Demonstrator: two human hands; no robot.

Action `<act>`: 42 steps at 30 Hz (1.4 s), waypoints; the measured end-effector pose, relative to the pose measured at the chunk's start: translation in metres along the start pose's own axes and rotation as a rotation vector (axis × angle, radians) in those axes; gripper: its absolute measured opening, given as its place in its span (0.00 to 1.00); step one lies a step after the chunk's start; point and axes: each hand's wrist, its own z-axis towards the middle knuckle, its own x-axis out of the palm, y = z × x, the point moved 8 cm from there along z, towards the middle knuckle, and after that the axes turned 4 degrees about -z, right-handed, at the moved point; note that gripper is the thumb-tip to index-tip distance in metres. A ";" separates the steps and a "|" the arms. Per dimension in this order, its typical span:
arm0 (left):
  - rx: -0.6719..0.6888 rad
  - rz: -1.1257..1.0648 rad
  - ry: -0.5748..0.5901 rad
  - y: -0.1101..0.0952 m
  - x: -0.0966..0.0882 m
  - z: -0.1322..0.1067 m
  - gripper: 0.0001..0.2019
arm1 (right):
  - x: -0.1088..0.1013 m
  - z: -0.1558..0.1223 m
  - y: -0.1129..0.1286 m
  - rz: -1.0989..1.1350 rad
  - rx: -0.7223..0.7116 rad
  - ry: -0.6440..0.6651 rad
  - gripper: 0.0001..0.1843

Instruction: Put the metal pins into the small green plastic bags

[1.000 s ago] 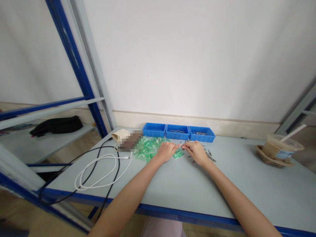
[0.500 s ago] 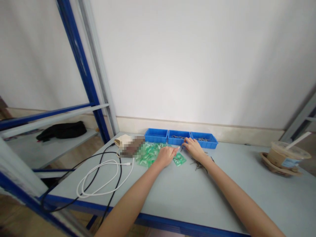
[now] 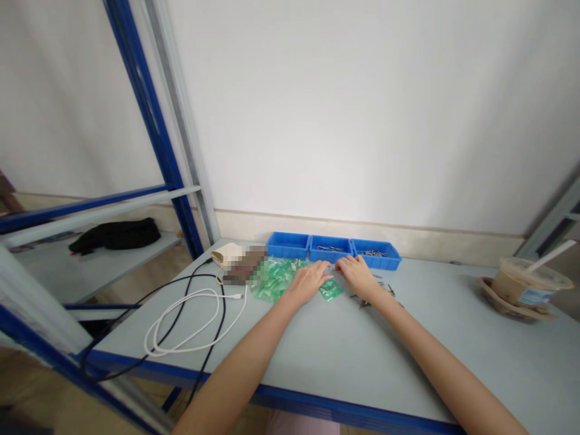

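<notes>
My left hand point(image 3: 309, 281) is over the right edge of a heap of small green plastic bags point(image 3: 272, 280), its fingers bent toward my right hand. My right hand point(image 3: 356, 275) is just in front of the blue bins, with its fingertips drawn together. The fingertips of both hands nearly meet at a small piece too tiny to make out. Below them a single green bag point(image 3: 331, 290) lies flat with dark slim pieces on or in it. Loose small metal pieces point(image 3: 390, 289) are scattered beside and partly under my right wrist.
Three blue bins stand along the wall: a left bin point(image 3: 289, 251), a middle bin point(image 3: 330, 256) and a right bin point(image 3: 385, 262); the last two hold metal pieces. A white cable point(image 3: 174, 350) and a black cable lie left. A drink cup point(image 3: 525, 283) sits far right in a cardboard holder.
My left hand has moved slightly up, its fingers reaching further toward my right hand. My right hand has stayed nearly in place. The view has shifted a little.
</notes>
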 end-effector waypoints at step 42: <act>0.088 0.099 0.098 -0.021 0.002 -0.001 0.16 | -0.023 -0.030 -0.004 0.267 0.159 -0.008 0.11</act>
